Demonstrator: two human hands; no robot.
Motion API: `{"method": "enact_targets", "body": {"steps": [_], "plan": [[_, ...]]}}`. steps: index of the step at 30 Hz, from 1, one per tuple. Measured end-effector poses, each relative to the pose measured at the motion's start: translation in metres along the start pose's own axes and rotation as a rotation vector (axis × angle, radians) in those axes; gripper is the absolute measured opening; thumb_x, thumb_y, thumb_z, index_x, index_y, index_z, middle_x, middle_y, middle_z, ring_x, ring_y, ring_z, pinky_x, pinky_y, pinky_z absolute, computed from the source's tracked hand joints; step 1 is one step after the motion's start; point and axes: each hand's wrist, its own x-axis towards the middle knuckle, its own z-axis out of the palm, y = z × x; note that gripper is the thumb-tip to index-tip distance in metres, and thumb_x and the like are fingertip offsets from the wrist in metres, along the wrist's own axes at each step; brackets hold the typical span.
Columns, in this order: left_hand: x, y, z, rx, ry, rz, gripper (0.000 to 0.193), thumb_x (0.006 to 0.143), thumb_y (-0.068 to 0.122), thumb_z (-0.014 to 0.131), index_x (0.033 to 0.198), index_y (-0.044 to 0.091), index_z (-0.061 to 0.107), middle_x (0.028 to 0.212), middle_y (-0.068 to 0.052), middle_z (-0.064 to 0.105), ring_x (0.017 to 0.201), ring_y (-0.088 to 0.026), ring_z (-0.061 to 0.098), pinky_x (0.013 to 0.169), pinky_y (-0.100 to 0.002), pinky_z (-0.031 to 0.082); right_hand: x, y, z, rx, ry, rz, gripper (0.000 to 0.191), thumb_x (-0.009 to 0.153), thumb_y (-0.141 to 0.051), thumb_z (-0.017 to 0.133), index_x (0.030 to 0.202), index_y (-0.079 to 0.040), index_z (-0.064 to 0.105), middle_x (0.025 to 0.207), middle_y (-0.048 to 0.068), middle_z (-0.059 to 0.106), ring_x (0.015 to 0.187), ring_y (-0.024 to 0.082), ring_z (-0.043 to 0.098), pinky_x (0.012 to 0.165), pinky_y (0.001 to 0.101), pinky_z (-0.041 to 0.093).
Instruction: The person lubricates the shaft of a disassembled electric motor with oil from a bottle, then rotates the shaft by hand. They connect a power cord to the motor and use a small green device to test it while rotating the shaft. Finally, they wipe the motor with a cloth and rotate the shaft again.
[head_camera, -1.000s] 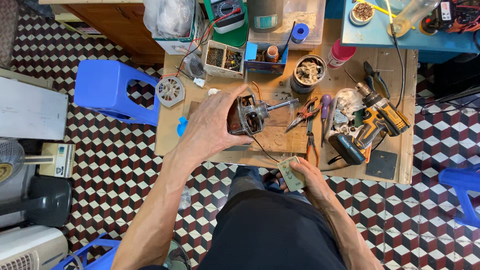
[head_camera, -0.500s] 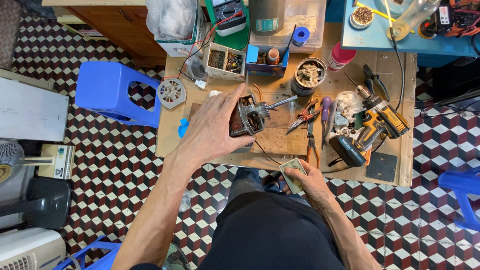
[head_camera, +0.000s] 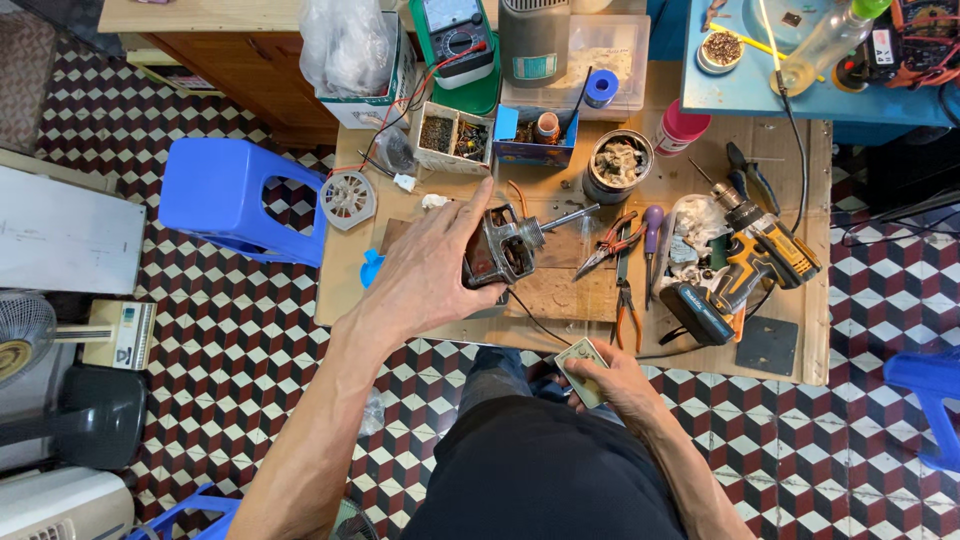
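Left hand at frame centre, fingers curled round small electric motor, gripping it on wooden bench. Right hand lower centre, fingers closed on small greenish box. Pliers, cordless drill to right.

Left hand on small motor, right hand around pale switch box.

A yellow-and-black cordless drill is lying on the wooden worktable, pliers sitting just left of it. A blue plastic stool is standing beside the table on the checkered floor.
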Motion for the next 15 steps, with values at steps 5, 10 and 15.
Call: {"method": "enact_targets", "body": {"steps": [5,10,15], "plan": [[0.0016,0.0012,-0.0025,0.003,-0.020,-0.012,0.115,0.068,0.034,0.087,0.159,0.006,0.023,0.125,-0.022,0.060,0.115,-0.040,0.056,0.101,-0.048,0.046,-0.0010,0.0026,0.0006,-0.069,0.017,0.010,0.036,0.089,-0.027,0.069,0.114,-0.001,0.067,0.087,0.014,0.073,0.061,0.018,0.070,0.052,0.0299,0.061],[0.0025,-0.0003,-0.0034,0.004,-0.048,-0.045,0.116,0.067,0.035,0.088,0.160,0.009,0.022,0.126,-0.020,0.059,0.118,-0.038,0.055,0.102,-0.048,0.045,0.0005,0.0047,-0.0001,-0.100,0.002,0.000,0.034,0.089,-0.027,0.067,0.116,-0.006,0.066,0.088,0.013,0.074,0.063,0.018,0.072,0.053,0.0298,0.062],[0.0002,-0.0021,-0.0033,-0.003,-0.029,-0.031,0.117,0.065,0.035,0.088,0.160,0.011,0.023,0.131,-0.020,0.058,0.120,-0.038,0.055,0.101,-0.048,0.045,0.0016,0.0051,-0.0021,-0.099,-0.012,0.004,0.034,0.091,-0.028,0.069,0.112,-0.002,0.067,0.086,0.012,0.074,0.062,0.018,0.071,0.051,0.0295,0.061]]}}
